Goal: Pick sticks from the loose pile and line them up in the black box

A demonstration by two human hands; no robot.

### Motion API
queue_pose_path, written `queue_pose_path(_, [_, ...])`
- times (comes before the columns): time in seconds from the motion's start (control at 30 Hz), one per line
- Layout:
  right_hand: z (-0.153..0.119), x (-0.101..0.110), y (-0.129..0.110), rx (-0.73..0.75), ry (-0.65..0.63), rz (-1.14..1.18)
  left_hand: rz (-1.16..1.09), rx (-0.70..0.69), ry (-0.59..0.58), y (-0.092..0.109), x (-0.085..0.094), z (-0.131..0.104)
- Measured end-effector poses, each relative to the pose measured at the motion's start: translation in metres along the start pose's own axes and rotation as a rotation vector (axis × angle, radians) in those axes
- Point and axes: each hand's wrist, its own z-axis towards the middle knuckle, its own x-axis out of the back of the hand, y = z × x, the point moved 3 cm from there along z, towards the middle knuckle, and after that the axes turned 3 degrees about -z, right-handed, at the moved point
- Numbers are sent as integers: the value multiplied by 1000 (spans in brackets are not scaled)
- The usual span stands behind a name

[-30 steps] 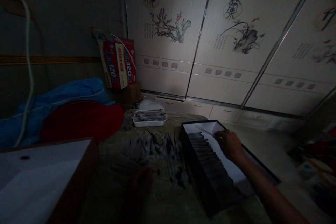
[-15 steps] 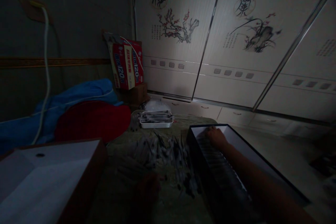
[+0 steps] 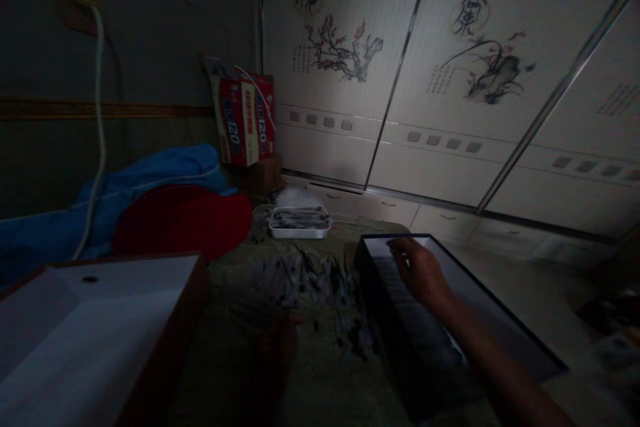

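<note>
My right hand point(image 3: 420, 270) is over the far end of a long dark box point(image 3: 395, 340) with a white lining. Its thumb and fingers are curled into a pinch; whatever lies between the tips is too small and dark to name. Below it, a row of slim packed pieces point(image 3: 407, 307) fills the box's left side. My left hand point(image 3: 280, 340) is low over the table in deep shadow, its fingers hard to make out. Just beyond it lie loose, pen-like pieces point(image 3: 285, 277), pale with dark ends.
A white tray point(image 3: 300, 233) of similar slim pieces stands at the table's far edge. On the left is a brown box point(image 3: 193, 300) with a white inside. Behind it are a red round cushion-like thing point(image 3: 183, 220), blue cloth point(image 3: 170, 163) and a red carton point(image 3: 245, 120).
My right hand has lifted slightly from the packed row and turned, showing a gap between thumb and fingers. My left hand has shifted a little to the left. The whole view has tilted slightly.
</note>
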Motion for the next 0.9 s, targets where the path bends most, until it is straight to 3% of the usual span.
queue_pose_path(0.07, [-28, 11, -33, 41, 0, 157, -28, 24, 26, 2, 2, 1])
queue_pose_path(0.13, [-54, 7, -65, 29, -83, 303, -52, 28, 42, 7, 5, 0])
queue_pose_path(0.27, [-77, -36, -109, -14, -294, 337, -81, 13, 54, 15, 6, -2])
queue_pose_path(0.37, [-67, -68, -118, -131, -337, 207, -84, -5, 43, 15, 5, -2])
queue_pose_path(0.47, [-50, -83, -121, -170, -302, 147, -68, 23, 56, 12, 4, 0])
queue_pose_path(0.63, [-35, -91, -124, -200, -300, 80, -14, 38, 42, 9, 4, 1])
queue_pose_path(0.9, [-40, -91, -123, -228, -403, 47, 19, 26, 31, 0, 2, 3])
